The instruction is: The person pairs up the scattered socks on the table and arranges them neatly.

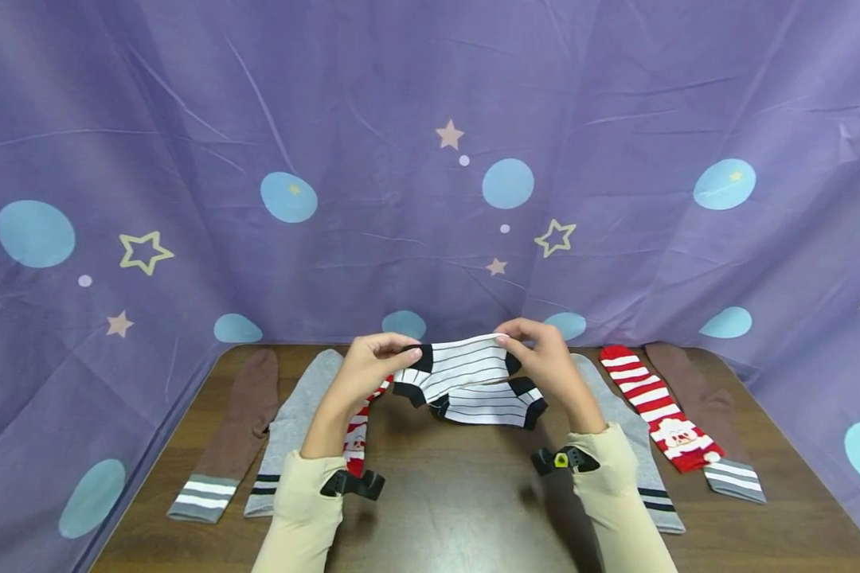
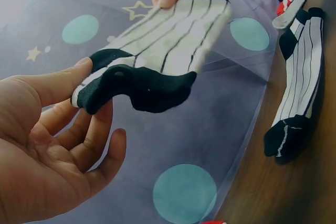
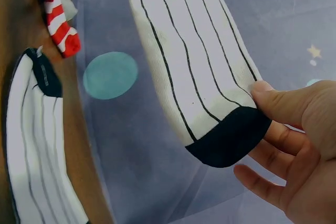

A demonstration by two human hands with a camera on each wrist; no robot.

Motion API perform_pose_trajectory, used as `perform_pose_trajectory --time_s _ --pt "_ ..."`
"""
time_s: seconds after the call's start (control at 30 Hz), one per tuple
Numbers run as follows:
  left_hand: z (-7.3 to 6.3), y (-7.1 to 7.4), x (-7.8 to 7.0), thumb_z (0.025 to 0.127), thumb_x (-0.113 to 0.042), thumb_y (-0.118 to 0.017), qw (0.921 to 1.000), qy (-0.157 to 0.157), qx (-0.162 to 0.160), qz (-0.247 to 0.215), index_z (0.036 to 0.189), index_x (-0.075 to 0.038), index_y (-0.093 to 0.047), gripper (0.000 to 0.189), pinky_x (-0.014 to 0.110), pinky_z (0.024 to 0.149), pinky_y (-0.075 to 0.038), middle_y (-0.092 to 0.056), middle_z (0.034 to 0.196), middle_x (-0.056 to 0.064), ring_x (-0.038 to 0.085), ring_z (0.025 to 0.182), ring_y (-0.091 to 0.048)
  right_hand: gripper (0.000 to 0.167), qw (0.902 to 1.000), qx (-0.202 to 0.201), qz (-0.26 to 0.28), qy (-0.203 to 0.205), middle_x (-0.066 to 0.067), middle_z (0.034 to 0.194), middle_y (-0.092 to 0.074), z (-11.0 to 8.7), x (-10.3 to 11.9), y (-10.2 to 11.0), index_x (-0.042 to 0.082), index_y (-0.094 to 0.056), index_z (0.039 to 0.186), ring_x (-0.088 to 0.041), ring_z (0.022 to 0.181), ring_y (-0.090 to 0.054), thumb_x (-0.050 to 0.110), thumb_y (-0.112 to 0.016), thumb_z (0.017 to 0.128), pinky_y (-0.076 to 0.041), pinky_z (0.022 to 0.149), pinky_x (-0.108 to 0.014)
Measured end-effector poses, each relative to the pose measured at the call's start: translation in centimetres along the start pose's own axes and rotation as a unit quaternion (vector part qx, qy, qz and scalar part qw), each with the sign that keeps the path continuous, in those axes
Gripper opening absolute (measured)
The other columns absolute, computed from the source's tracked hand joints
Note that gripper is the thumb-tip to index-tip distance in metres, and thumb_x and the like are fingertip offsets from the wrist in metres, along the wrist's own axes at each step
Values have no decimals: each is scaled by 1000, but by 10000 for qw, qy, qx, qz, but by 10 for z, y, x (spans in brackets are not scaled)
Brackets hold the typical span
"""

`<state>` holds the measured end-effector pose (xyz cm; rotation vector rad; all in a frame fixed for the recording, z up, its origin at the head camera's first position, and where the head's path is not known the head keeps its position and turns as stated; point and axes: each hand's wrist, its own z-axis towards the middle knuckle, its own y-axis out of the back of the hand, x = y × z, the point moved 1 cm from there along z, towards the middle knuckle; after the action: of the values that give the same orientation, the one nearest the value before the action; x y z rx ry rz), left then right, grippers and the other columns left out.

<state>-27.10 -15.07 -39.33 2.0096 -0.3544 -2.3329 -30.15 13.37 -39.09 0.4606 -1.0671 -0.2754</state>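
Observation:
Between both hands, a white ankle sock [image 1: 466,362] with thin black stripes and black patches is stretched out above the table. My left hand [image 1: 365,366] pinches one end between thumb and fingers, at a black patch seen in the left wrist view [image 2: 113,56]. At the other end, my right hand [image 1: 545,362] pinches the edge beside the black toe [image 3: 231,137]. A second striped ankle sock [image 1: 487,406] lies on the table just below and behind the held one, partly covered by it in the head view.
Left on the wooden table [image 1: 444,509] lie a brown sock [image 1: 240,414], a grey sock [image 1: 297,422] and a red-and-white striped sock [image 1: 356,438], partly behind my left arm. Similar grey [image 1: 619,414], red-and-white [image 1: 648,394] and brown [image 1: 702,402] socks lie right. A purple curtain [image 1: 401,263] hangs behind.

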Motion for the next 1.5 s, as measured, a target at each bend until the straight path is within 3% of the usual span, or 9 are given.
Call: perform_pose_trajectory --time_s 0.27,0.53,0.7,0.83,0.97,1.1,1.2,1.37,1.5 --pt "1 0 12 92 -12 -75 9995 304 -56 -61 113 5 -73 27 22 84 -53 -76 106 6 7 93 -67 12 9989 103 259 -370 -11 89 -74 -1 -12 -6 7 -76 101 -12 72 -56 17 -72 96 -50 54 -27" --pt "4 -12 16 93 -13 -73 9966 566 -7 -599 115 6 -71 29 24 86 -51 -76 93 -8 5 90 -67 9 9998 9 -179 -103 -12 88 -75 2 -17 -9 2 -76 100 -13 77 -63 9 -71 95 -50 70 -21" --pt "3 -22 12 93 -10 -71 9928 722 -353 -891 111 7 -71 25 26 87 -50 -75 90 -8 4 88 -66 10 9981 -220 -559 112 -12 93 -75 1 -12 -17 1 -75 101 -19 83 -69 5 -72 93 -55 76 -25" --pt "3 -32 10 92 -10 -71 9867 847 -864 -1087 109 7 -73 24 28 83 -52 -73 86 -11 4 81 -64 13 9991 -225 -146 325 -11 98 -76 -3 7 -27 2 -75 105 -20 88 -71 10 -71 95 -58 79 -28" --pt "3 -42 8 93 -10 -71 9796 944 -1065 -1418 110 9 -72 25 34 81 -58 -72 81 -9 5 72 -66 21 9980 342 215 483 -8 105 -76 -9 28 -42 5 -74 111 -17 93 -72 19 -72 96 -59 82 -30" --pt "3 -49 7 98 -11 -64 9774 951 -948 -1630 114 10 -69 27 29 78 -60 -74 83 -3 5 73 -70 41 9954 641 -463 538 -5 111 -74 -13 40 -54 8 -72 119 -17 97 -72 31 -83 86 -59 85 -35" --pt "2 -51 5 101 -15 -59 9776 945 -718 -1739 118 8 -69 30 25 78 -60 -77 89 1 6 78 -72 52 9900 414 -1151 696 -5 112 -74 -15 44 -57 8 -72 120 -18 97 -71 34 -89 78 -58 83 -37" --pt "2 -51 2 103 -14 -54 9819 622 -174 -1779 125 6 -66 32 33 89 -60 -77 108 16 15 92 -76 26 9860 -282 -1233 1084 -10 103 -77 -15 47 -50 4 -77 110 -23 92 -74 15 -82 86 -60 79 -41" --pt "3 -53 7 98 -7 -62 9896 247 -165 -1411 123 5 -67 28 30 88 -59 -75 111 17 14 94 -73 13 9864 -734 -929 1144 -10 97 -79 -14 49 -42 5 -79 103 -19 88 -74 6 -75 91 -59 73 -36"
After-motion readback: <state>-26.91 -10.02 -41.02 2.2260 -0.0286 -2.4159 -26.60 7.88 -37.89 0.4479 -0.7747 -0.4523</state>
